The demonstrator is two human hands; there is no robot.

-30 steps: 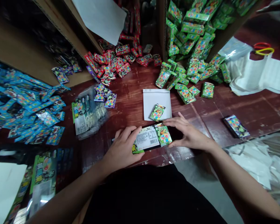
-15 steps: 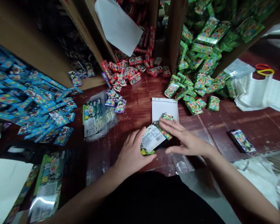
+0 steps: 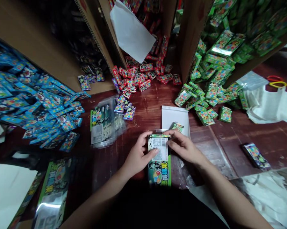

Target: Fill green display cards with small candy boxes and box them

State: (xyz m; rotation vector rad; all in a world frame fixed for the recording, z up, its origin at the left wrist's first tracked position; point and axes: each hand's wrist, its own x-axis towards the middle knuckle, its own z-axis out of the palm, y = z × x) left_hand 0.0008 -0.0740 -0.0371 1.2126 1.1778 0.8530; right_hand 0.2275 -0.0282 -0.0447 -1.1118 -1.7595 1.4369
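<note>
Both my hands hold a long green printed bag (image 3: 159,163) with a white barcode label, upright over the near edge of the dark red table (image 3: 229,140). My left hand (image 3: 137,156) grips its left side with thumb on the label. My right hand (image 3: 183,148) pinches the bag's top right corner. Just beyond my right hand, a small green packet (image 3: 178,127) lies on a white sheet (image 3: 174,116).
Cardboard boxes spill packets onto the table: blue ones (image 3: 38,105) at left, red ones (image 3: 140,78) at centre, green ones (image 3: 210,92) at right. A clear bag of packets (image 3: 105,124) lies left of my hands. A dark packet (image 3: 255,156) lies at right, white plastic bags (image 3: 269,105) beyond.
The bag was lying flat crosswise under my hands; I have turned it lengthwise and raised it, and the green packet that was beside it is no longer in sight. The view shifted down.
</note>
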